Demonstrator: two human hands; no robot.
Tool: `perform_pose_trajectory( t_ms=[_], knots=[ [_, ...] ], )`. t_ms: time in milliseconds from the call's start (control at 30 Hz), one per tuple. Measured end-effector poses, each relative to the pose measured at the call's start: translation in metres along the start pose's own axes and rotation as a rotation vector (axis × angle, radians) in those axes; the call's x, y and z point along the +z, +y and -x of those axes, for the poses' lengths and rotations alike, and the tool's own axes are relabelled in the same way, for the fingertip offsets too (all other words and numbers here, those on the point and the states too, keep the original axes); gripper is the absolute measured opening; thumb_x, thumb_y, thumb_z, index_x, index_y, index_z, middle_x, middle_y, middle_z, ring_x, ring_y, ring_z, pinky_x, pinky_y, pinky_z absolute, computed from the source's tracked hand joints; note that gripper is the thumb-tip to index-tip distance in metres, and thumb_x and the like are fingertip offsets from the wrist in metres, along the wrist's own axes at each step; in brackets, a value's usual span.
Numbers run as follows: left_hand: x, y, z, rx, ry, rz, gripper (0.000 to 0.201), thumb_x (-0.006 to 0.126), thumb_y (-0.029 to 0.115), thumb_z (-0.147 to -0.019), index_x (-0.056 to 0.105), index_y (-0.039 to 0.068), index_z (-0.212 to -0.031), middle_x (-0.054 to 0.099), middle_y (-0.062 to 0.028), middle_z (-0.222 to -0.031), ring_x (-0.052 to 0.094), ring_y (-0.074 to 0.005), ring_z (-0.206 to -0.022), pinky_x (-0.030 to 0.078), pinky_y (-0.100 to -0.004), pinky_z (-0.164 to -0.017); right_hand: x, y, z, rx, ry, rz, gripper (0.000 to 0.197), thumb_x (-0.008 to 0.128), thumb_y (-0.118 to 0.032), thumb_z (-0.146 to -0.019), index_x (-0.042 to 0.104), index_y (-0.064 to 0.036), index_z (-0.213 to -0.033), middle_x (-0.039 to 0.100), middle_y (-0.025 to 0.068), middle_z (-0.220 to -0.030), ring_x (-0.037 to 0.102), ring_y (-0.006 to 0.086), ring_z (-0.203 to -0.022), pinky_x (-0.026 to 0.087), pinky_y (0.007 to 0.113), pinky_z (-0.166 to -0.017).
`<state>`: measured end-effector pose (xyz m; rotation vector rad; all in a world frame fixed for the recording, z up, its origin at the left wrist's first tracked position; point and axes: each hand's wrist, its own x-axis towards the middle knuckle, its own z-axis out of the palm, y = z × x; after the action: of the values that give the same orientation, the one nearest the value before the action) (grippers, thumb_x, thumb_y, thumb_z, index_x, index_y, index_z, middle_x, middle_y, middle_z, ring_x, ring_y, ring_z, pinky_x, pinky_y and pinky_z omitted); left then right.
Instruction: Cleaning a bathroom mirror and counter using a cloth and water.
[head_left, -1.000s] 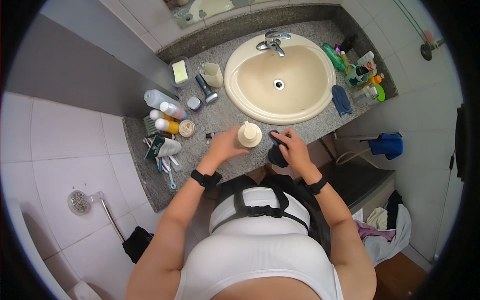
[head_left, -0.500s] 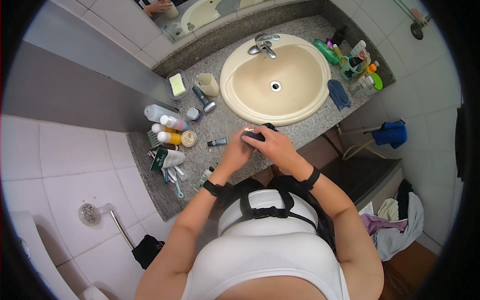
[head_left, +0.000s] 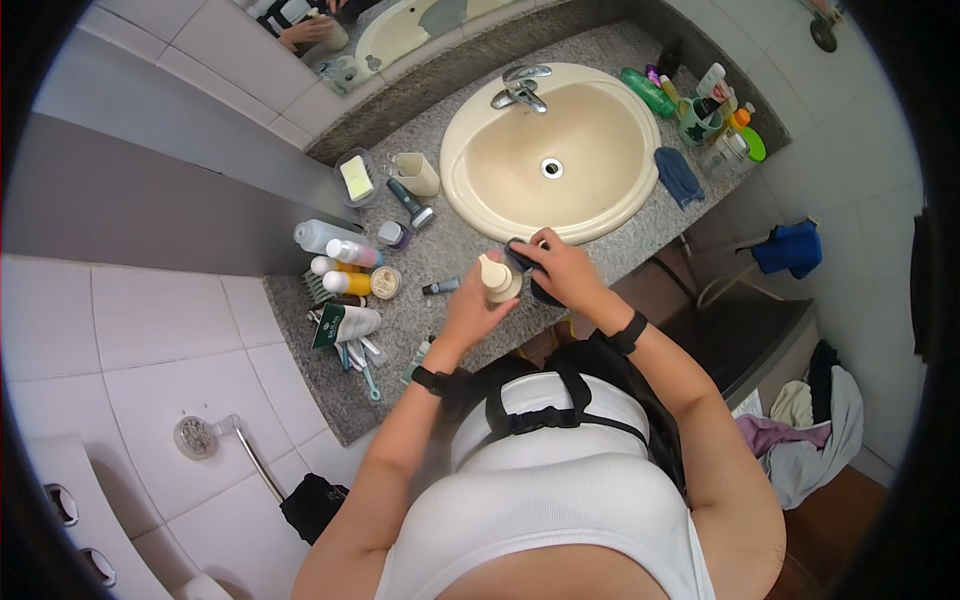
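In front of the sink's near rim, my left hand (head_left: 468, 312) is wrapped round a cream pump bottle (head_left: 497, 280), whose nozzle points up and to the left. Close beside it, my right hand (head_left: 566, 272) pinches a dark cloth (head_left: 518, 256) against the bottle's right side, and part of the cloth hangs below the fingers. Left of my left hand, a small dark tube (head_left: 440, 286) lies on the granite counter (head_left: 415, 262). The cream sink (head_left: 600, 218) with its chrome tap (head_left: 521, 88) is just beyond both hands.
Bottles, a soap dish (head_left: 352, 196), a shaver (head_left: 410, 203) and a cream cup (head_left: 422, 176) crowd the counter's left. At the right stand a green cup (head_left: 698, 127) with several tubes and a folded blue cloth (head_left: 679, 178). Clothes (head_left: 812, 445) lie piled at the lower right.
My right hand has drawn the dark cloth off the pump top to the right. The bottle, mostly covered before, now shows its nozzle and shoulder in my left hand.
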<state>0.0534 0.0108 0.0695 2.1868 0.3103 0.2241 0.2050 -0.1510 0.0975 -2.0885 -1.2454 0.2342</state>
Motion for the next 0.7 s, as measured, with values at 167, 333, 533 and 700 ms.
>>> perform_pose_trajectory(
  t_ms=[167,333,533,700],
  knots=[
    [0.0,-0.004,-0.001,0.0,-0.015,-0.006,0.075,0.083,0.024,-0.081,0.047,0.008,-0.145,0.055,-0.0158,-0.143,0.057,-0.0376,-0.127,0.05,-0.0411,-0.1,0.02,0.007,0.02,-0.028,-0.109,0.014,0.053,0.072,-0.01,-0.081,0.064,-0.0187,-0.132,0.058,0.0082,-0.112,0.067,0.0323,-0.085,0.056,0.044,-0.073],
    [0.006,-0.012,-0.001,0.003,0.032,-0.032,0.076,0.084,0.024,-0.08,0.047,0.009,-0.145,0.056,-0.0155,-0.141,0.059,-0.0373,-0.124,0.052,-0.0411,-0.097,0.01,0.008,0.039,-0.109,-0.152,0.014,0.057,0.074,-0.008,-0.078,0.063,-0.02,-0.132,0.059,0.0076,-0.11,0.067,0.0297,-0.084,0.056,0.042,-0.072],
    [0.003,-0.01,-0.006,-0.021,0.033,0.0,0.076,0.085,0.019,-0.075,0.051,0.009,-0.141,0.062,-0.0161,-0.133,0.063,-0.0377,-0.118,0.053,-0.0413,-0.094,0.007,-0.006,0.039,-0.107,-0.089,-0.015,0.055,0.074,-0.008,-0.079,0.064,-0.0238,-0.131,0.059,0.0058,-0.108,0.067,0.0272,-0.084,0.056,0.04,-0.069],
    [0.003,-0.019,-0.009,-0.05,0.035,0.025,0.071,0.084,0.009,-0.069,0.059,0.005,-0.135,0.064,-0.0145,-0.133,0.062,-0.0312,-0.124,0.049,-0.0391,-0.103,0.019,-0.014,0.029,-0.23,-0.102,0.06,0.053,0.072,-0.01,-0.08,0.064,-0.0255,-0.13,0.059,0.0048,-0.109,0.067,0.0248,-0.087,0.057,0.037,-0.067]
  ],
)
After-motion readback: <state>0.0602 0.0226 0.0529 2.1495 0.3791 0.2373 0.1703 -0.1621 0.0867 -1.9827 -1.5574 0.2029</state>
